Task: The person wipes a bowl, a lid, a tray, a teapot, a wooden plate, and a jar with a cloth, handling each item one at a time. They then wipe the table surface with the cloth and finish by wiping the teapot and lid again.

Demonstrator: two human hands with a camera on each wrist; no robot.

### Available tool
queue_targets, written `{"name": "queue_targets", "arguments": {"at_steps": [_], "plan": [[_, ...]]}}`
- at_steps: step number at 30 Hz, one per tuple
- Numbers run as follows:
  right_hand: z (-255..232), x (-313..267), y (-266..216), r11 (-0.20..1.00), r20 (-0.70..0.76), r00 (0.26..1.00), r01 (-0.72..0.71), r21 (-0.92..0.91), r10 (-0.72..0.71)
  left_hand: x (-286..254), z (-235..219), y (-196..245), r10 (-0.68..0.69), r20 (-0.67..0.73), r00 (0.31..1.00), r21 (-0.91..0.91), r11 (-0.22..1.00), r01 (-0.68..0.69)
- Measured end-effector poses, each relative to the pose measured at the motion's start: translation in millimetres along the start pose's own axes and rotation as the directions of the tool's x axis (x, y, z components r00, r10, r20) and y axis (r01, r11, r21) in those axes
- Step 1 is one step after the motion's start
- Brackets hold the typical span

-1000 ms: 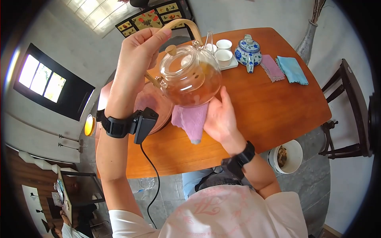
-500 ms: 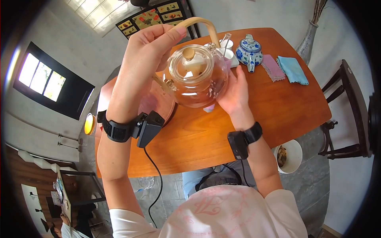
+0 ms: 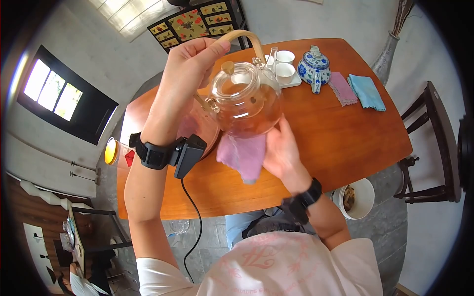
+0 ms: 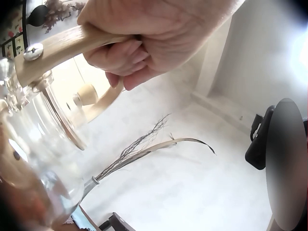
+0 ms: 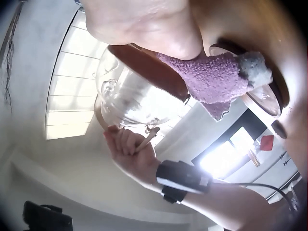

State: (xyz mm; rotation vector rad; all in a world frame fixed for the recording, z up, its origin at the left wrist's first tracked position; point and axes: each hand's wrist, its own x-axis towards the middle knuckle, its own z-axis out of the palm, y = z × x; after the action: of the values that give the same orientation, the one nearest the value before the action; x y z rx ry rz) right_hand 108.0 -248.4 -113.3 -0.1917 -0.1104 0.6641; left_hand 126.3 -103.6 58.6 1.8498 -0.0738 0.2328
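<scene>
In the head view my left hand [image 3: 195, 61] grips the bamboo handle [image 3: 244, 34] of a glass teapot [image 3: 249, 111], lifted over the table and tilted. Its glass lid [image 3: 232, 81] with a wooden knob is on, and amber-brown liquid with dark bits shows inside. My right hand [image 3: 281, 155] is at the pot's lower right side and holds a purple cloth [image 3: 242, 155] against the underside. The thumb points up along the glass; the other fingers are hidden behind pot and cloth. A grey-tipped end of the cloth [image 5: 216, 79] hangs down in the right wrist view.
A round reddish tray [image 3: 200, 128] lies behind the left forearm. Farther back stand white cups [image 3: 285, 72] on a small tray, a blue-and-white teapot [image 3: 314, 69], a folded pink cloth [image 3: 343, 89] and a blue cloth [image 3: 367, 92]. A white bucket [image 3: 363, 200] stands on the floor.
Half a second ago the right hand and cloth were higher at the pot's right side; they are back down at its underside. The pot leans differently and is slightly right of its place a second ago.
</scene>
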Motion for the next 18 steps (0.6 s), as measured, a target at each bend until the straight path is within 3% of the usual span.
{"name": "queue_targets", "arguments": {"at_steps": [2, 4, 7, 9, 13, 15, 18], "plan": [[-3.4, -23.4, -10.5, 0.996, 0.087, 0.992, -0.091, -0.007, 0.091, -0.8, 0.6, -4.6, -0.001, -0.004, 1.0, 0.01, 1.0, 0.001], [-0.9, -44.6, -25.2, 0.997, 0.057, 0.996, -0.061, -0.052, 0.064, -0.1, 3.1, -10.6, 0.017, 0.03, 0.999, 0.027, 0.999, -0.018], [-8.0, -68.7, -46.2, 0.992, -0.079, 0.997, 0.016, -0.122, -0.025, -3.7, 16.5, -15.5, 0.006, 0.045, 0.999, -0.004, 1.0, -0.006], [-18.0, -79.0, -55.2, 0.954, -0.201, 0.958, 0.15, -0.259, -0.206, -5.3, 24.0, -20.1, 0.013, 0.092, 0.996, -0.015, 1.0, -0.011], [-20.4, -101.2, -71.1, 0.928, -0.29, 0.913, 0.19, -0.321, -0.288, -12.3, 43.1, -29.6, -0.049, 0.136, 0.99, -0.061, 0.997, 0.057], [-26.9, -106.9, -77.3, 0.898, -0.448, 0.81, 0.204, -0.39, -0.379, -7.7, 50.4, -44.4, -0.019, 0.162, 0.987, -0.076, 0.997, 0.032], [-35.5, -114.3, -86.8, 0.858, -0.417, 0.799, 0.226, -0.461, -0.434, -2.5, 59.9, -56.9, 0.003, 0.203, 0.979, -0.062, 0.998, 0.009]]}}
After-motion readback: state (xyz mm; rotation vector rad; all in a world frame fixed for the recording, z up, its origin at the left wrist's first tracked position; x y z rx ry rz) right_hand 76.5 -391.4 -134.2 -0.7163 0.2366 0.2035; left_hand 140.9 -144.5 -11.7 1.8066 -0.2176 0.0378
